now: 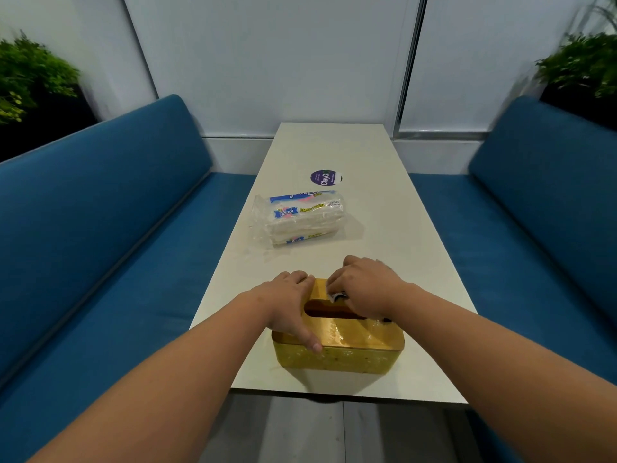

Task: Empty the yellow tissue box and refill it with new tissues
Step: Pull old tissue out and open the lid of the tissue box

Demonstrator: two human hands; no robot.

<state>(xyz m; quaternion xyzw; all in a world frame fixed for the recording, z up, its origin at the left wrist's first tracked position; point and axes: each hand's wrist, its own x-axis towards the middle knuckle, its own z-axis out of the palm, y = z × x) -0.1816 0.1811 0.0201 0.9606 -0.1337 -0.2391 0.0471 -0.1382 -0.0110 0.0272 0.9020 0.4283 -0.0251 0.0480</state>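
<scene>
Yellow tissue box (pixel 339 357) sits at the near end of a long white table (pixel 394 228), close to the near edge, its lid on and the dark slot in the top showing between the two hands. The left hand (pixel 288 302) lies over the box's left side, fingers curled over the far corner and thumb pressed down against the near rim. The right hand (pixel 362 285) rests on the far right part of the lid, fingers bent and pinching a small white scrap (pixel 334 296) just at the slot's far edge. Farther along the table, well apart from the box, lies a clear plastic pack of tissues (pixel 298 220), its left end loose and crumpled. Beyond it is a round purple sticker (pixel 325 178). Blue benches (pixel 100 228) run along both sides.
</scene>
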